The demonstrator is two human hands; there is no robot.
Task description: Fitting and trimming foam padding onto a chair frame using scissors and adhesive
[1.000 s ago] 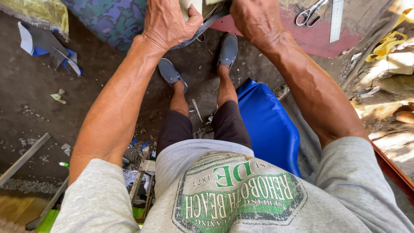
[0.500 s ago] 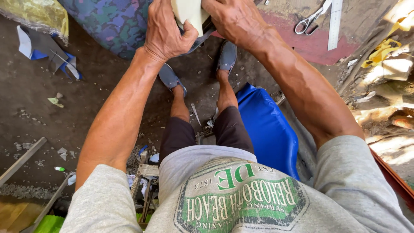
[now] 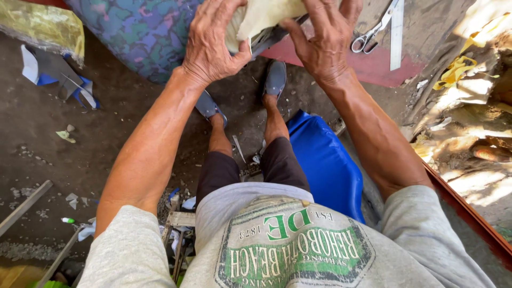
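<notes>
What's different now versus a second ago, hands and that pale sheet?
Both hands have closed in on the pale sheet: the left hand now wraps its left side, thumb underneath, and the right hand presses its fingers on top. More of the sheet shows. Scissors, ruler and blue seat lie as before.

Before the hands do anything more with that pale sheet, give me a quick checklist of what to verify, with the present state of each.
1. Left hand grips the pale sheet: ok, fingers and thumb wrap its edge.
2. Right hand on the sheet: ok, fingers spread over it.
3. Whole sheet in view: not ok, the top is cut off by the frame.
4. Scissors within reach: ok, lying on the red surface beside the right hand.
5. Feet planted: ok, both shoes on the ground.
6. What lies under the sheet: cannot tell.
</notes>
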